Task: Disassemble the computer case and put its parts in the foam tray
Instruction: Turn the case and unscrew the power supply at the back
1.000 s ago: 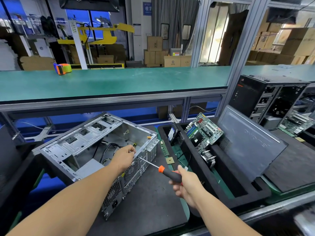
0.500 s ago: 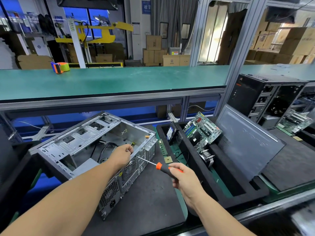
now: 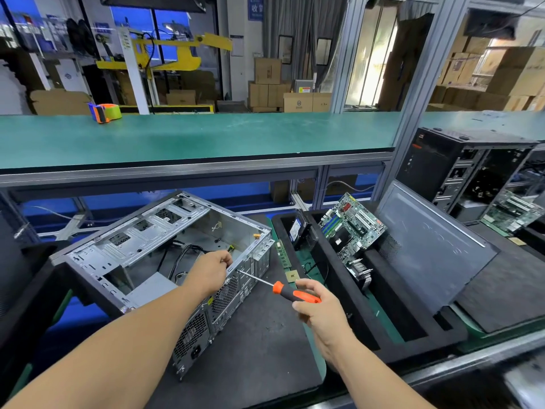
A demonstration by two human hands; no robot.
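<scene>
The computer case (image 3: pixel 165 261) lies on its side on the dark mat (image 3: pixel 250 349), left of the foam tray (image 3: pixel 383 329), gutted but with its power supply (image 3: pixel 153 287) and cables (image 3: pixel 182 255) inside. The likeliest trouble, as I judge it, sits at the case's rear panel: the screwdriver (image 3: pixel 283 290) tip meets the top edge there at a slant, so it could skid out of the screw head and round it off, or jab the fingers beside it. A freed screw could also drop among the cables.

The left hand (image 3: pixel 211 268) is curled over that rear edge, fingers bent around the rim just beside the tip; whether it also pinches something small I cannot tell. The right hand (image 3: pixel 315 308) is wrapped around the orange-and-black handle. In the tray, 1 motherboard (image 3: pixel 352 224) leans upright beside a drive (image 3: pixel 296 231), with a heatsink (image 3: pixel 361 271) below it.
</scene>
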